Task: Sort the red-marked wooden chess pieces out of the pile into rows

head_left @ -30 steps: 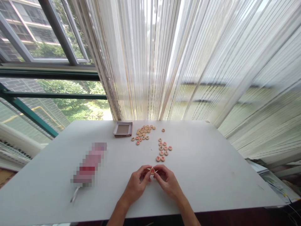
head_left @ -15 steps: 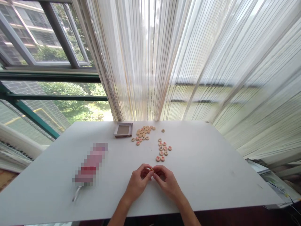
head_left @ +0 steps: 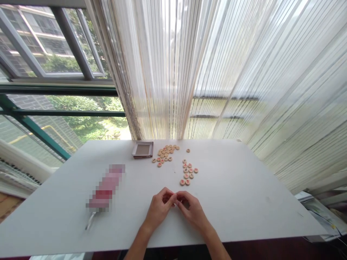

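Near the front of the white table (head_left: 238, 206), my left hand (head_left: 159, 206) and my right hand (head_left: 193, 208) meet at the fingertips. Both are closed in a pinch round a small wooden xiangqi piece, which the fingers now almost wholly hide. Just beyond my right hand lies a loose group of face-up xiangqi pieces (head_left: 185, 176), with red or dark characters. Farther off is a cluster of mostly blank-side-up pieces (head_left: 166, 151), with several face-up ones (head_left: 162, 161) along its near side. One lone piece (head_left: 188, 150) sits to the right of that cluster.
A shallow open box (head_left: 142, 149) stands at the table's far edge, left of the pieces. On the left lies a blurred pink item (head_left: 105, 187) with a pale strap-like end (head_left: 90, 221). String curtains (head_left: 162, 72) hang behind the table. Papers and cables (head_left: 320, 215) are at the right.
My fingertips have closed farther over the xiangqi piece, which showed between them before. The view has shifted slightly. The pieces on the table lie as they did.
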A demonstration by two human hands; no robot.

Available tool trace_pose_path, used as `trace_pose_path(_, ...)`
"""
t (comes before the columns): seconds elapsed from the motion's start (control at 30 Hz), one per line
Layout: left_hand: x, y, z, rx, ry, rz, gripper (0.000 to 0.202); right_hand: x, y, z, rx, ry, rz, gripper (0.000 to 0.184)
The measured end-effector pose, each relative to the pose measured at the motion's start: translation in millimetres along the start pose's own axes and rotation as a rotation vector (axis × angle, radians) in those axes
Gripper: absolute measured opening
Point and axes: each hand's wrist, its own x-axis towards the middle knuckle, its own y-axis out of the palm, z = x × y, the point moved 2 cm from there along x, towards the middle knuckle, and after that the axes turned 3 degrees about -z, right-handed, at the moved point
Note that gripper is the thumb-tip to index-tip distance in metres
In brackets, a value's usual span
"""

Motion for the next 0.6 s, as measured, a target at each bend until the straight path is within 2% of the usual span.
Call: trace_pose_path(0.6,-0.9,-2.6,4.8,0.022,-0.007,0.004,0.038,0.7,-2.0,-3.8,0.053,0.036,-0.043,0.018)
